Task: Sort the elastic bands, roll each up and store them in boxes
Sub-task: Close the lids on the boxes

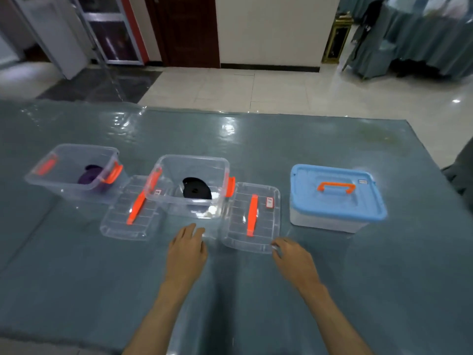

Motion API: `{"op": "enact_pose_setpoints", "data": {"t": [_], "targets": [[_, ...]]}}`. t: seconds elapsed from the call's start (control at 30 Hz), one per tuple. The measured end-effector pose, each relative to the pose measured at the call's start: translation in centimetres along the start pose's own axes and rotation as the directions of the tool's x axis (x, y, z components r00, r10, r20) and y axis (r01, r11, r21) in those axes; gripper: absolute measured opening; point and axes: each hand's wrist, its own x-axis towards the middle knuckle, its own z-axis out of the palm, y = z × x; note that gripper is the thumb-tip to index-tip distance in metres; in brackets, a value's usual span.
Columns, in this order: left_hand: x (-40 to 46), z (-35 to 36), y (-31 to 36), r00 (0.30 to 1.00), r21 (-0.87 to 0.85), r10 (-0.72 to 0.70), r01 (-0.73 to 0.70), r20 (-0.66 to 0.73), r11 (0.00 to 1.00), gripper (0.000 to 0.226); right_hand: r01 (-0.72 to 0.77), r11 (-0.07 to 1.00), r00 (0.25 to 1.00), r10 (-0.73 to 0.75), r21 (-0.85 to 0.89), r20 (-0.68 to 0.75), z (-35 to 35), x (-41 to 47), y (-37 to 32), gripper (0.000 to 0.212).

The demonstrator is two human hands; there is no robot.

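Observation:
A rolled black elastic band lies in the middle clear box. A rolled purple band lies in the left clear box. Both boxes stand uncovered. Two clear lids with orange handles lie flat: one lid between the boxes, the other lid right of the middle box. My left hand hovers with straight fingers by the middle box's near wall. My right hand pinches the near right corner of the right lid.
A box with a blue lid and orange handle stands shut at the right. The table has a glossy teal cover. Beyond its far edge are tiled floor, a dark door and draped furniture.

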Motion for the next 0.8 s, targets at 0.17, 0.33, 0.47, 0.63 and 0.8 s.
{"op": "enact_pose_setpoints", "data": {"t": [0.17, 0.33, 0.47, 0.63, 0.8], "targets": [[3.5, -1.3, -7.5, 0.998, -0.005, 0.063, -0.063, -0.006, 0.998, 0.037, -0.123, 0.991, 0.99, 0.119, 0.051, 0.073, 4.3, 3.5, -5.7, 0.037], [6.2, -2.4, -11.8, 0.996, -0.02, 0.091, -0.091, -0.015, 0.996, 0.059, -0.261, 0.96, 0.96, 0.246, 0.106, 0.133, 5.9, 6.7, -9.2, 0.046], [8.2, -2.1, -14.8, 0.993, 0.038, 0.063, -0.067, 0.104, 0.997, 0.085, -0.351, 0.926, 0.935, 0.337, 0.142, 0.114, 6.8, 9.6, -10.0, 0.05], [9.6, -1.0, -17.0, 0.985, 0.046, 0.086, -0.094, 0.151, 0.995, 0.101, -0.471, 0.873, 0.882, 0.465, 0.124, 0.075, 7.6, 12.7, -10.0, 0.046], [9.3, 0.4, -18.1, 0.987, 0.076, 0.157, -0.159, 0.025, 0.984, 0.106, -0.498, 0.865, 0.867, 0.498, 0.065, 0.016, 8.0, 15.2, -10.2, 0.044]]}}
